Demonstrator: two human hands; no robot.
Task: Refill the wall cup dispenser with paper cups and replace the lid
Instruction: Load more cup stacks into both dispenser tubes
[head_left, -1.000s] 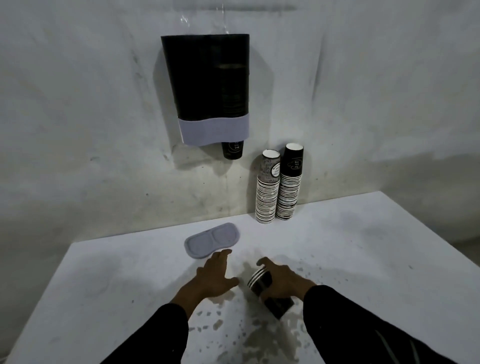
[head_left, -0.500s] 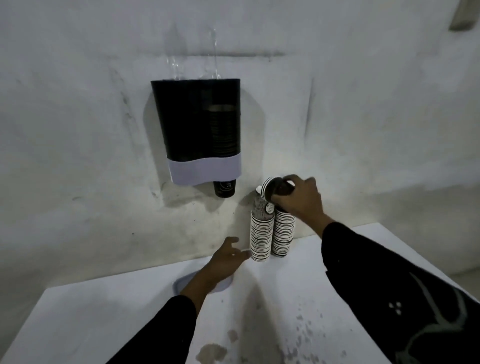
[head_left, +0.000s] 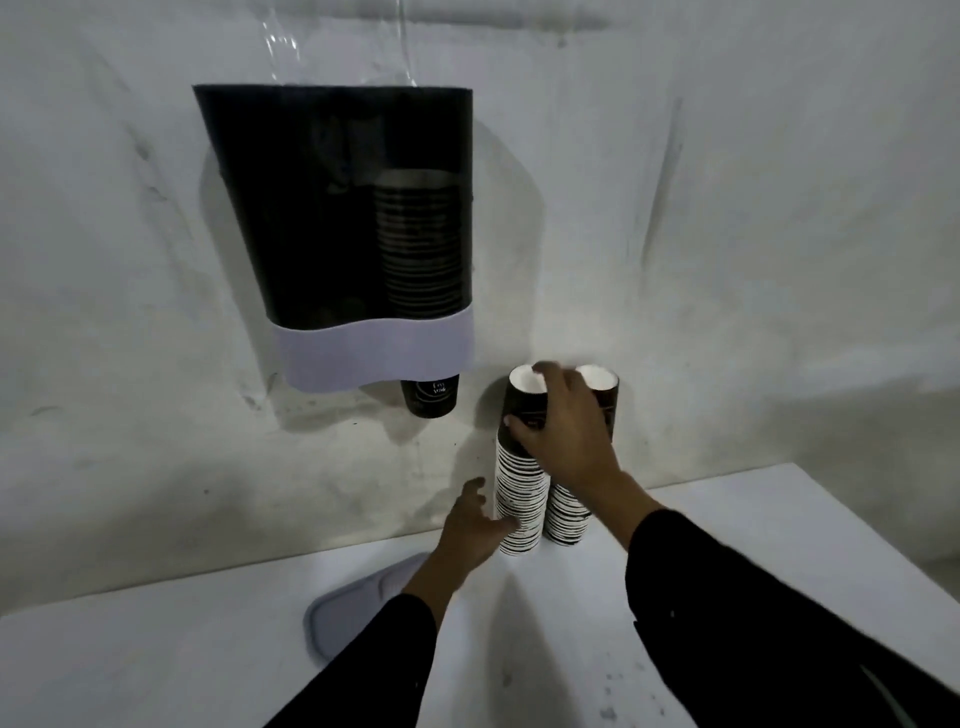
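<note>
The wall cup dispenser (head_left: 332, 208) is a dark see-through box with a lilac band at its base. Its top is open. A column of cups (head_left: 415, 244) shows in its right half, and one cup (head_left: 430, 397) pokes out underneath. Two stacks of striped paper cups stand on the table against the wall. My right hand (head_left: 563, 431) is wrapped around the top cups of the left stack (head_left: 522, 499). My left hand (head_left: 467, 527) has its fingers apart, thumb touching that stack low down. The right stack (head_left: 597, 384) stands just behind my right hand. The lilac lid (head_left: 353, 610) lies on the table, partly under my left sleeve.
The white table (head_left: 779, 530) runs along the stained wall, with its right edge close to the stacks. Dark spots mark the tabletop near my right sleeve. A strip of clear tape (head_left: 291, 41) hangs on the wall above the dispenser.
My right hand lifted a short nest of cups off the table and brought it onto the left stack. My left hand moved from beside the lid to the stack's lower part. The view moved closer.
</note>
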